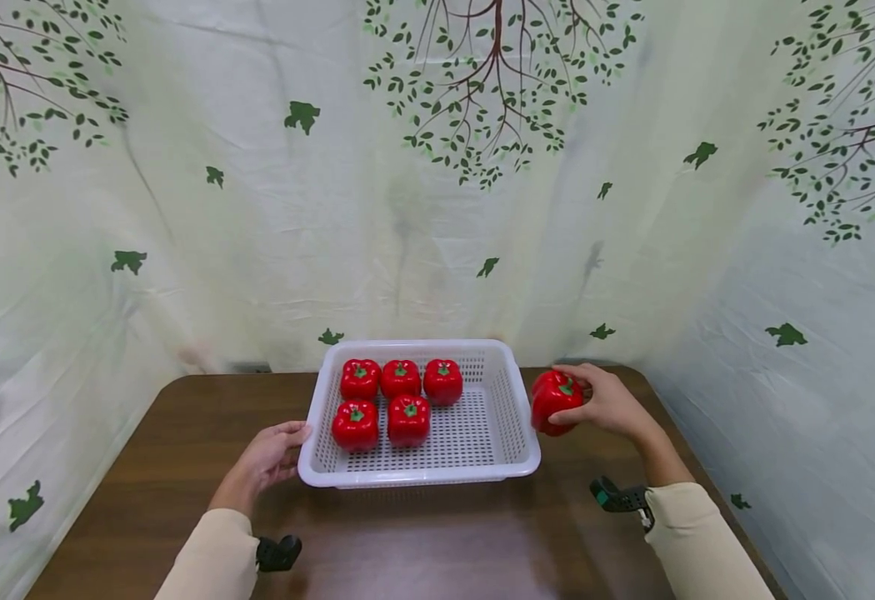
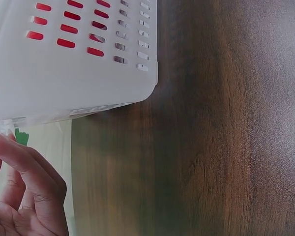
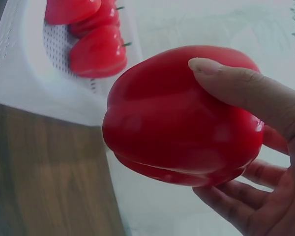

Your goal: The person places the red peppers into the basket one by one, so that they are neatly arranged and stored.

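Observation:
In the head view, a white perforated plastic basket (image 1: 490, 479) holds several red bell peppers (image 1: 409, 421) with green stems, grouped toward its left and middle. My right hand (image 1: 604, 402) grips another red bell pepper (image 1: 550, 407) just beyond the basket's right rim. The right wrist view shows that bell pepper (image 3: 182, 118) lying sideways, thumb on one face and fingers round the other side. At the basket's left rim, my left hand (image 1: 276, 452) holds the edge with bent fingers; its fingertips (image 2: 5, 142) are right at the rim in the left wrist view.
The basket stands on a dark brown wooden table (image 1: 437, 542), near its back edge. A pale curtain (image 1: 407, 250) printed with leaves and branches hangs behind and along both sides. Dark wrist straps (image 1: 621, 497) sit by the light sleeves.

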{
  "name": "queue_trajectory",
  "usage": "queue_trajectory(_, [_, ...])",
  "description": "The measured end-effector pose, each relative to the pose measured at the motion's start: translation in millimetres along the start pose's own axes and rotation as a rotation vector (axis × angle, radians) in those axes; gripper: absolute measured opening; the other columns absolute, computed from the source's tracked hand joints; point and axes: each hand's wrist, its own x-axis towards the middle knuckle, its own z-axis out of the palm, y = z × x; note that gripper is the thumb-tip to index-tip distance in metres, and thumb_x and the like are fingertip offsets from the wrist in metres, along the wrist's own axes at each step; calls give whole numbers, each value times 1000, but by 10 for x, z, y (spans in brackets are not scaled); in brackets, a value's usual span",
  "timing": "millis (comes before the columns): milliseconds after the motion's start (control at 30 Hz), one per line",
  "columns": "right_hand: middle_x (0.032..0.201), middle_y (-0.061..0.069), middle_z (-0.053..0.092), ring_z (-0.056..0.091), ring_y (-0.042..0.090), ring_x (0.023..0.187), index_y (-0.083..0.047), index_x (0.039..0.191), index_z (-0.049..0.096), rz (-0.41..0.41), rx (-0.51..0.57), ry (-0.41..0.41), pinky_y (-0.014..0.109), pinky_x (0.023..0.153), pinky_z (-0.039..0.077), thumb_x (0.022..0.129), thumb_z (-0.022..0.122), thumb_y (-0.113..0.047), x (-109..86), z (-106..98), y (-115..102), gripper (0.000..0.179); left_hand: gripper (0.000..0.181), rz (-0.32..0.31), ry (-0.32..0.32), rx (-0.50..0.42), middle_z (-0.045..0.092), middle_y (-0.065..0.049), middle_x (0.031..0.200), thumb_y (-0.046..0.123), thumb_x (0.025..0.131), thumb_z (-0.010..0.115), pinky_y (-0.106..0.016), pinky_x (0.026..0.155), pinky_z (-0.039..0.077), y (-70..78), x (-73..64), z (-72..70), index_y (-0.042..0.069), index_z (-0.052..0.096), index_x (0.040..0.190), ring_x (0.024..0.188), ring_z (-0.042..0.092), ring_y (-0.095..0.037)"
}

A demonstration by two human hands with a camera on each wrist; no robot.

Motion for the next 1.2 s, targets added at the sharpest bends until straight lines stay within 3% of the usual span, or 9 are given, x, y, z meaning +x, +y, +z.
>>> queue_trajectory(433, [128,18,53,49,39,115,-5,137,47,-32,121,-17,43,76,57,66,88,-17,190,260,-211,82,53,15,13,21,65,-11,111,33,97,56,-36,76,55,-14,-59,-67,-1,44,137,87,68,-22])
queue_trajectory(733, [131,19,51,48,40,117,-4,137,46,-22,109,-15,46,78,56,65,88,-15,417,532,-336,84,55,7,21,20,64,-12,112,33,97,57,-36,76,55,-12,-62,-93,-2,44,137,87,68,-23])
queue_trajectory(900, [132,17,50,48,38,118,-8,137,46,29,112,34,48,81,55,64,88,-11,520,679,-379,84,53,12,17,26,63,-13,114,33,97,57,-35,76,55,7,-46,-58,-1,45,136,87,67,-22])
queue_trajectory(1200, [132,14,51,49,36,117,-12,136,49,102,120,34,50,84,53,63,89,-10,601,924,-446,82,50,19,47,85,60,-21,117,31,98,56,-33,72,54,7,-47,19,-3,47,133,83,65,-22])
